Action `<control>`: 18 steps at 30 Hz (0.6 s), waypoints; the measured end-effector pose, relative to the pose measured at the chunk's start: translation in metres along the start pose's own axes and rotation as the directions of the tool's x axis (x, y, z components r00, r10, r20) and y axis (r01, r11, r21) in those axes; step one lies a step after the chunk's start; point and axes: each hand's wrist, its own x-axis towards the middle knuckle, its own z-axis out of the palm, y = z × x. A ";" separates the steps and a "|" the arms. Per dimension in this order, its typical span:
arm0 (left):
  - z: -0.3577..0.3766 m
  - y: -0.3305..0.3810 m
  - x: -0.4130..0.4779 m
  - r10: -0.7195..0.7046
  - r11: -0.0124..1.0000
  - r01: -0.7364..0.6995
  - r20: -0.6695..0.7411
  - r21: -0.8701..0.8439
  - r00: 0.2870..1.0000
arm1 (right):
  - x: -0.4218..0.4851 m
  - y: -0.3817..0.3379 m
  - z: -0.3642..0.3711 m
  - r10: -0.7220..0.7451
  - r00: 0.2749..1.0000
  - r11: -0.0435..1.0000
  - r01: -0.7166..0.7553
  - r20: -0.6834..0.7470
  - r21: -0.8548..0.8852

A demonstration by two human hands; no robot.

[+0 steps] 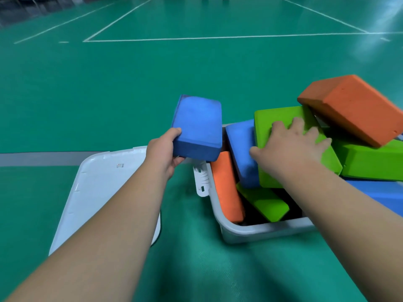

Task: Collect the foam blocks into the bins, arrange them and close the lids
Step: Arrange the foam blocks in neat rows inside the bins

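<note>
A small mark is seen on the white lid at 8 o'clock, too small to be read. The lid lies flat on a green court floor crossed by white lines and a grey strip. At 4 o'clock the grey bin is heaped with foam blocks. A blue block is gripped by the left hand just left of the bin. The right hand is laid with spread fingers on a green block, below a tilted orange block.
</note>
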 end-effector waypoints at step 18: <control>0.008 -0.010 -0.010 0.009 0.992 -0.031 0.182 0.119 0.983 | -0.015 -0.017 -0.032 0.052 0.999 0.947 -0.052 0.009 0.316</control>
